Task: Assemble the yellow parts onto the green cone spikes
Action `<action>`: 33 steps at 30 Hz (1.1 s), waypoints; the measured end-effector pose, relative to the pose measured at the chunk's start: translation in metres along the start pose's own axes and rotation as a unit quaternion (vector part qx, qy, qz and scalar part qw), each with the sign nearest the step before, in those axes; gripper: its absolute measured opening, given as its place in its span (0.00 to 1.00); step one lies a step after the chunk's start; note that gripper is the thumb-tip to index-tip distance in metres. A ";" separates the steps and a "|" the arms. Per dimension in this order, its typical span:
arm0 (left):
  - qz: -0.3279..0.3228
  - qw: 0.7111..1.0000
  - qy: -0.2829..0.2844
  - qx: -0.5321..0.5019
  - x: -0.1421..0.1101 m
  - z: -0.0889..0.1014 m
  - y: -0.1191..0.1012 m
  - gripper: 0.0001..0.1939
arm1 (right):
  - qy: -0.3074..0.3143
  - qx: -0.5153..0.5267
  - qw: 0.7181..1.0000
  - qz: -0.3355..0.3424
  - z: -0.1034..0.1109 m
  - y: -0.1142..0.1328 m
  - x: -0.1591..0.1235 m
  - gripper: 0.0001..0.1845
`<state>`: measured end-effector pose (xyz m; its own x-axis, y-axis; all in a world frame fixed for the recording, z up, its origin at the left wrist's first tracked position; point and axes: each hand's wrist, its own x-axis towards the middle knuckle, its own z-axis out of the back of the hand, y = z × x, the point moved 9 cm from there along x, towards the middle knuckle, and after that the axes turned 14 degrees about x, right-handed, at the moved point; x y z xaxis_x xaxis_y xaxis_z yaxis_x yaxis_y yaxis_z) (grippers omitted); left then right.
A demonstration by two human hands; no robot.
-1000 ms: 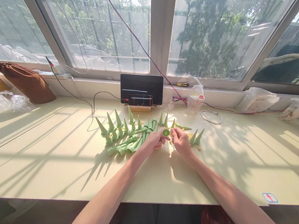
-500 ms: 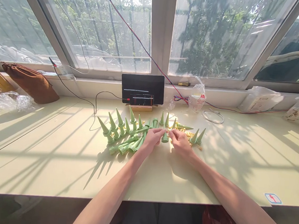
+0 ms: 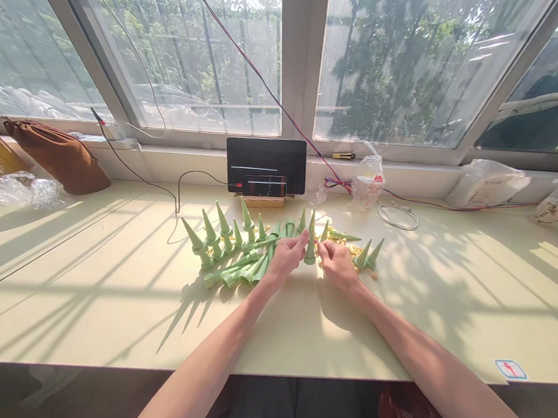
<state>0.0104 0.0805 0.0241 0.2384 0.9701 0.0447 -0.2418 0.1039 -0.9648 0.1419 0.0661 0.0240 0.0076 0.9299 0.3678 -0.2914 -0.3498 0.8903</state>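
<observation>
Spike [image 3: 311, 239]: green, tapered, plastic-looking; point up, wider end down, between both hands; contact with the pale cream tabletop [image 3: 105, 330] impossible to tell.
Left hand [image 3: 288, 256]: grip closed on the spike, thumb along its side.
Right hand [image 3: 335, 263]: just beside the spike, fingertips bunched; any small part in this grip hidden, so cannot tell.
Spike handling: by judgement, a two-handed fitting or adjusting step, spike steadied on the left.
Next move: by judgement, calling for a firm left hold and fine fingertip alignment on the right.
Upright spikes [image 3: 224, 224]: green, pointed, collared; grouped left, with a few behind the hands and a pair at right.
Lying tubes [image 3: 250, 270]: long, green, ridged at the ends; heaped beside the left hand.
Small pieces [image 3: 371, 275]: yellow, stick-like; loose around the right hand, in no container.
Cup [image 3: 368, 185]: whitish, red-marked, inside thin clear plastic; contents hidden.
Pouch [image 3: 63, 156]: brown, soft, gathered at the neck, far left; contents hidden.
Plastic bag [image 3: 488, 185]: translucent white, near the window; something pale inside, not identifiable.
</observation>
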 end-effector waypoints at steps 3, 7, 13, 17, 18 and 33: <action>0.017 0.999 0.015 -0.030 0.000 -0.003 0.002 0.32 | -0.018 -0.003 1.000 -0.004 0.003 -0.002 0.000 0.21; 0.033 0.994 0.058 -0.085 0.000 -0.010 0.004 0.32 | -0.039 -0.015 0.999 -0.005 0.007 -0.001 0.000 0.20; 0.042 0.984 0.125 -0.117 -0.004 -0.019 0.003 0.31 | -0.074 -0.036 0.997 0.004 0.015 0.002 0.001 0.18; 0.042 0.980 0.155 -0.120 -0.006 -0.022 0.004 0.28 | -0.092 -0.026 0.995 -0.003 0.018 0.000 0.001 0.20; 0.042 0.979 0.162 -0.117 -0.006 -0.023 0.004 0.26 | -0.095 -0.022 0.995 -0.006 0.019 -0.001 0.001 0.20; 0.086 0.978 0.178 -0.059 -0.008 -0.029 0.012 0.36 | -0.094 0.087 0.992 0.013 0.018 0.009 -0.003 0.19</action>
<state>0.0329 0.0678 0.0050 0.5215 0.8310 -0.1937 -0.2011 -0.1009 -0.9744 0.1570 0.0577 0.0356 0.1849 0.8887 0.4196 -0.1243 -0.4024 0.9070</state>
